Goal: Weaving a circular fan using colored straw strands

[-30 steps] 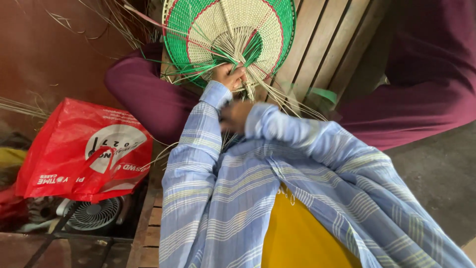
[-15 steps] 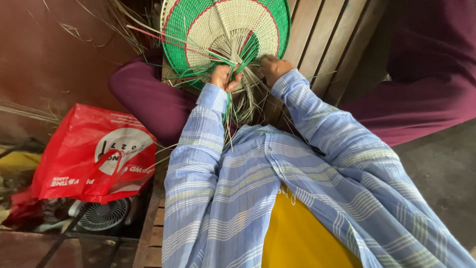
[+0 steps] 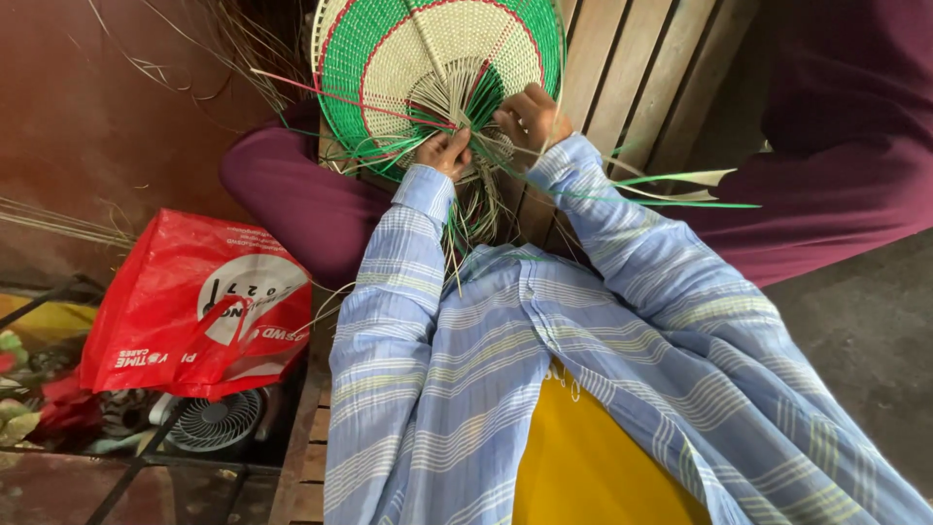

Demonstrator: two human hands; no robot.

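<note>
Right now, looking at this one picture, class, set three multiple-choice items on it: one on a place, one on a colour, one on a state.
1. Where does the red bag lie?
A. To the left of the person's left sleeve
B. On top of the woven fan
C. Between the two hands

2. Which colour is the wide outer band of the woven fan?
A. Blue
B. Green
C. Black

3. How do the hands stand at the fan?
A. Both rest in the lap
B. Only one touches it
C. Both grip loose strips at its base

Answers:
1 A, since the bag sits low at the left, above the small fan grille.
2 B, since green weave rings the pale centre.
3 C, since the left hand and right hand both close on the strands where they gather.
</note>
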